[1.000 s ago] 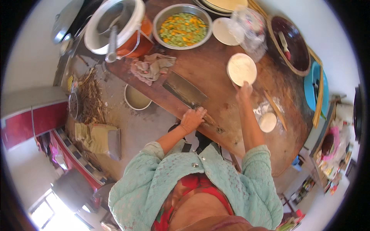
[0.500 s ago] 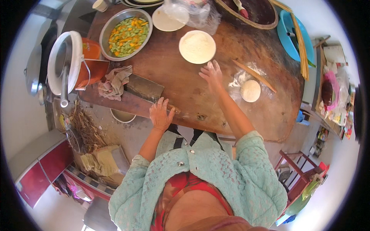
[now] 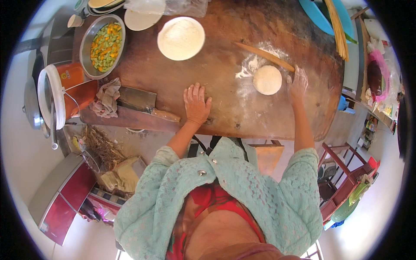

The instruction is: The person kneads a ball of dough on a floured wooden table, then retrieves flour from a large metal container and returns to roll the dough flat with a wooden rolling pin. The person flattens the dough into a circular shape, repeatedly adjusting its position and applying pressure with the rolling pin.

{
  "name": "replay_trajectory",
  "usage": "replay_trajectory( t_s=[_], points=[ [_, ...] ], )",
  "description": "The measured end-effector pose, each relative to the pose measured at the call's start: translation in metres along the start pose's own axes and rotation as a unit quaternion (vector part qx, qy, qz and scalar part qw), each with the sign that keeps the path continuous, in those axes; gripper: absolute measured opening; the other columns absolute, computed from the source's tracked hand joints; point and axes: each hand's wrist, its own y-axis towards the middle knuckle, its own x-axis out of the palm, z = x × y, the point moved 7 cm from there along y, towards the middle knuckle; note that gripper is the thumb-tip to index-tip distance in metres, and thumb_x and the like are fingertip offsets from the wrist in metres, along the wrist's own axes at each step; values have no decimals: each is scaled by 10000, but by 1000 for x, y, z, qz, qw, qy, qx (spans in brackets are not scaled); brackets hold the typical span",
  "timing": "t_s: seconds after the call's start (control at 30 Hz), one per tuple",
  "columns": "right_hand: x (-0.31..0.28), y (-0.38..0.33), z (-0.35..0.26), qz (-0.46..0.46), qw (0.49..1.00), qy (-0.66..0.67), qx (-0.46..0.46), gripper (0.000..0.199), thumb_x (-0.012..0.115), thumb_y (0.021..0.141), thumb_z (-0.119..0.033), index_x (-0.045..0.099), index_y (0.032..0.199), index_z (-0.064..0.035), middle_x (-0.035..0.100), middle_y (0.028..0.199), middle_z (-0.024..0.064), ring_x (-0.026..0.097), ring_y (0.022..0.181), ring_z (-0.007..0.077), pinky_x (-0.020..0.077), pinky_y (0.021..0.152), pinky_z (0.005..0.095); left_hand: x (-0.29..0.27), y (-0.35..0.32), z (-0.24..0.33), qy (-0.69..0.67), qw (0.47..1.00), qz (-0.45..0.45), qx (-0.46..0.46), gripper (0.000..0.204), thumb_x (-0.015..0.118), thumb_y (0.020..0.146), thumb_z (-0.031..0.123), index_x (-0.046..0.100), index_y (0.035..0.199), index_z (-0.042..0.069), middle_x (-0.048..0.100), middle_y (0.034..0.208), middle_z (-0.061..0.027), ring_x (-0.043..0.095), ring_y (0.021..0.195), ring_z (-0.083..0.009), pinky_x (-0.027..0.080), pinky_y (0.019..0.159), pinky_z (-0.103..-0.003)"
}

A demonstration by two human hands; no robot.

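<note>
My left hand (image 3: 196,104) lies flat and open on the round wooden table (image 3: 225,56), just right of a cleaver (image 3: 143,102). My right hand (image 3: 297,83) reaches to the end of a thin wooden rolling pin (image 3: 264,56), fingers spread beside a small dough disc (image 3: 267,79) on a floured patch. Whether the fingers touch the pin I cannot tell. A larger rolled-out round of dough (image 3: 181,38) lies farther back.
A metal bowl of chopped green and orange vegetables (image 3: 102,45) and a crumpled cloth (image 3: 106,97) sit at the left. An orange pot with an open white lid (image 3: 65,91), stacked plates (image 3: 138,17), a blue tray (image 3: 323,17) and chopsticks (image 3: 339,30) ring the table.
My right hand left the large dough round and moved right to the small disc and rolling pin. My left hand shifted right along the table edge, away from the cleaver.
</note>
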Motion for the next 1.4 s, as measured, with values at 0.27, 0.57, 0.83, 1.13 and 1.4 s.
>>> replay_trajectory(
  t_s=[0.27,0.57,0.83,1.13,1.4],
  points=[
    [26,-9,10,35,998,9,53,404,600,906,-307,546,1286,-179,473,1321,117,381,1281,324,230,1100,476,3,0,0,27,998,-52,-30,532,609,846,284,468,1285,19,397,1400,-175,337,1303,-397,228,1108,-568],
    [19,-4,6,49,997,37,37,421,592,904,-370,536,1291,-217,463,1304,98,381,1259,324,235,1074,497,4,-1,5,55,998,-15,22,552,620,833,289,476,1276,-6,383,1400,-194,325,1304,-408,228,1102,-584],
    [25,-4,11,47,998,31,32,407,583,903,-378,555,1276,-216,460,1306,109,382,1257,334,235,1069,496,10,1,1,54,997,-42,19,583,628,820,275,437,1299,3,348,1422,-183,288,1312,-393,214,1105,-574],
    [19,-4,6,43,997,41,39,409,627,875,-324,560,1261,-207,450,1291,108,372,1265,335,246,1067,507,9,-4,1,57,997,-36,22,597,643,797,279,453,1287,-5,357,1421,-186,277,1325,-394,209,1114,-573],
    [17,-9,7,26,999,40,26,399,624,887,-307,565,1257,-166,455,1292,113,378,1258,324,240,1067,506,6,-6,0,54,998,-17,0,580,611,818,307,454,1304,31,390,1410,-175,332,1307,-395,228,1114,-565]
  ],
)
